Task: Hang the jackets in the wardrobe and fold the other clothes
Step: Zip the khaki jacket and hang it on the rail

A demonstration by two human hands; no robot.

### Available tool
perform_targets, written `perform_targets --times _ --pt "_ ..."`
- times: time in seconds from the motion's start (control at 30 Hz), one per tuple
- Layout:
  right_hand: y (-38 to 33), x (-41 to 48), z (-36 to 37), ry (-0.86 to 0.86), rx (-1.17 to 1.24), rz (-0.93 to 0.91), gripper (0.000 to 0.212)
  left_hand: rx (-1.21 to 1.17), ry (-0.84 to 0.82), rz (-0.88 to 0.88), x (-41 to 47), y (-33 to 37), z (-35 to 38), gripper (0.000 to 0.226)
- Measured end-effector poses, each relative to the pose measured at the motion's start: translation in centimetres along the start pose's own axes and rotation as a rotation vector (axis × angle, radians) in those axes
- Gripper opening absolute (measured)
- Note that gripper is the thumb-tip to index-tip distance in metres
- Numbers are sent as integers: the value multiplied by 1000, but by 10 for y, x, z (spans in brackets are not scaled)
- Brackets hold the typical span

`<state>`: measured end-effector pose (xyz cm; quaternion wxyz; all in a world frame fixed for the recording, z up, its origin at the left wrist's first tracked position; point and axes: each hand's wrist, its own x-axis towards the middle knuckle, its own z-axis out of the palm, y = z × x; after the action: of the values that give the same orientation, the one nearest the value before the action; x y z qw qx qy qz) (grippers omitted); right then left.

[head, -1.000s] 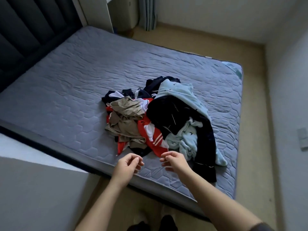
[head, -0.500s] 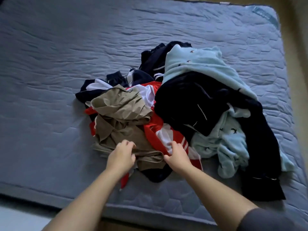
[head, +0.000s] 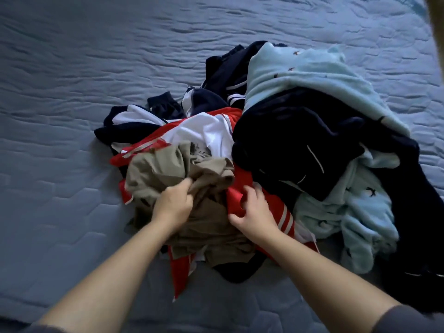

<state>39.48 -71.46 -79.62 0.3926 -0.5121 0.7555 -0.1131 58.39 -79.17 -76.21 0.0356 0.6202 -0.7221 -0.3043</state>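
Mattress (head: 72, 92) cropped; left hand (head: 173, 205) half-buried in khaki garment (head: 156, 171).

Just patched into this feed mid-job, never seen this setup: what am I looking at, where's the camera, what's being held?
No machine: a person works with bare hands, and the one camera sits on their head, looking down, so the arms entering from below are theirs. On a grey quilted mattress lies a heap of clothes: a khaki garment, a red and white garment, a dark navy garment, a light blue fleece. The left hand grips the khaki garment; the right hand grips the red and white garment beside it.
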Motion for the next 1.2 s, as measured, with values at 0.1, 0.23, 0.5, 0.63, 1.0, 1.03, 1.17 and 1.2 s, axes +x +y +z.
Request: perform_targets --times 0.1,0.23,0.5,0.63,1.0,1.03,1.17,1.2 --pt "-37 -18 -32 38 217 -249 74 -209 -147 167 -41 42 -31 13" --pt "-64 -43 -80 25 260 -305 13 -79 -249 233 -70 74 -73 30" --pt "-109 -157 -231 66 -197 -503 21 480 86 320 -156 171 -183 27" --pt "-133 -228 -320 134 -202 -566 17 582 440 340 -222 243 -239 15" --pt "-105 -382 -461 372 -3 -569 18 134 908 241 -353 338 -288 14" --pt "-99 -390 -465 384 21 -551 12 125 928 261 -360 343 -284 12" --pt "-85 -408 -473 429 70 -511 24 37 892 320 -373 359 -274 18" --pt "-84 -409 -474 439 59 -509 24 10 892 336 -373 363 -274 19"
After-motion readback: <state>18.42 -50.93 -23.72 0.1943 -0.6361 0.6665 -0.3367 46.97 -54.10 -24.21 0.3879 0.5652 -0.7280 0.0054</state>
